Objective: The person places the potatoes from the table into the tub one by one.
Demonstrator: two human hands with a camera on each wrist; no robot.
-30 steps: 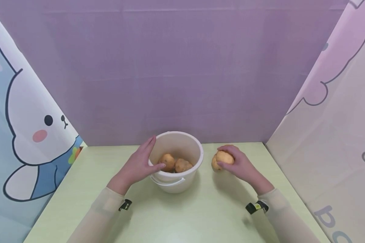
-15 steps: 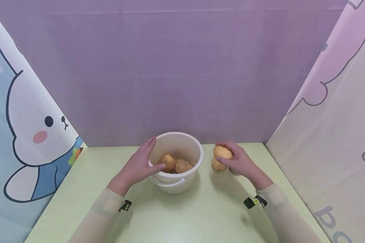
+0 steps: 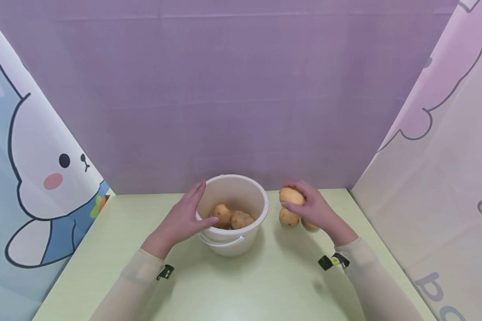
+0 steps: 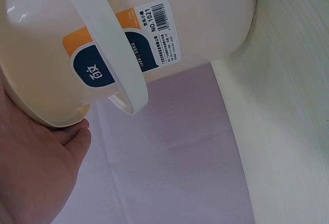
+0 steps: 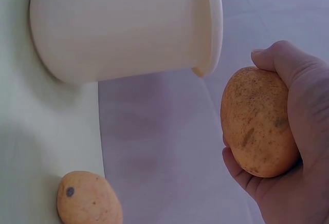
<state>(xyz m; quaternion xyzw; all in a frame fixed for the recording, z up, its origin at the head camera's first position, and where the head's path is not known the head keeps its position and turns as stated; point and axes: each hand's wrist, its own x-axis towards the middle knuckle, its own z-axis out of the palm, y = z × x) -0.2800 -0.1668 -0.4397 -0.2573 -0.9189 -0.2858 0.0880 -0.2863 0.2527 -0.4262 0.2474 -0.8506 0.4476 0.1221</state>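
Note:
A white bucket with a handle stands on the table, two potatoes lying inside it. My left hand holds the bucket's left rim, the thumb reaching over the front edge. In the left wrist view, fingertips meet the rim beside the white handle. To the right of the bucket, my right hand grips a potato above the table, thumb and fingers round it. Below this hand another potato rests on the table, with one more potato partly hidden by the hand.
The pale green table ends at a purple backdrop close behind the bucket. Printed panels rise on both sides, a cartoon rabbit on the left one. A label is stuck on the bucket's side.
My right hand has lifted its potato off the others and shifted slightly left and up, uncovering the potatoes beneath. The left hand and bucket have stayed in place.

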